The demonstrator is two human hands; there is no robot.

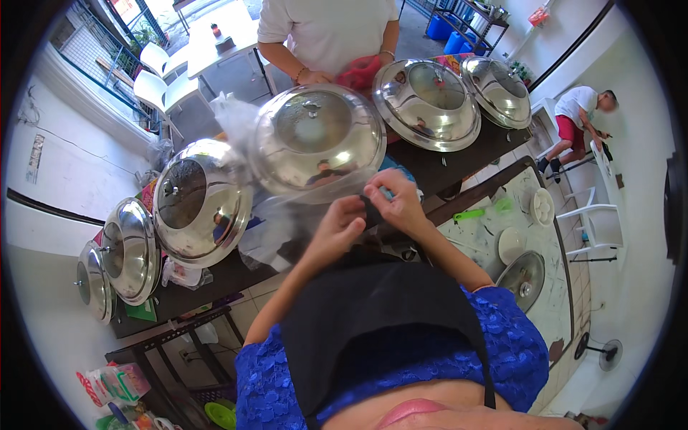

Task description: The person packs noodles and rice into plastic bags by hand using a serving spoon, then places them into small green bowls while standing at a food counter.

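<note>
My left hand (pixel 342 224) is raised in front of my black apron (pixel 376 312), its fingers curled. Close beside it, my right hand (pixel 396 200) has thumb and forefinger pinched together at the edge of a clear plastic bag (pixel 279 220). Blurred, the film spreads left from my hands, in front of a round steel lid with a glass window (pixel 317 137). Whether my left fingers also grip the film cannot be made out. A light blue item (pixel 396 167) shows partly behind my right hand.
More domed lids (pixel 427 105) (pixel 201 204) line the dark counter (pixel 236 282). Across it stands a person (pixel 328 37) with a red item (pixel 359 72). The right-hand table (pixel 473 242) bears a bowl of eggs (pixel 542 207), a green-handled utensil (pixel 468 215) and a glass lid (pixel 522 282). Another person (pixel 580 115) sits beyond.
</note>
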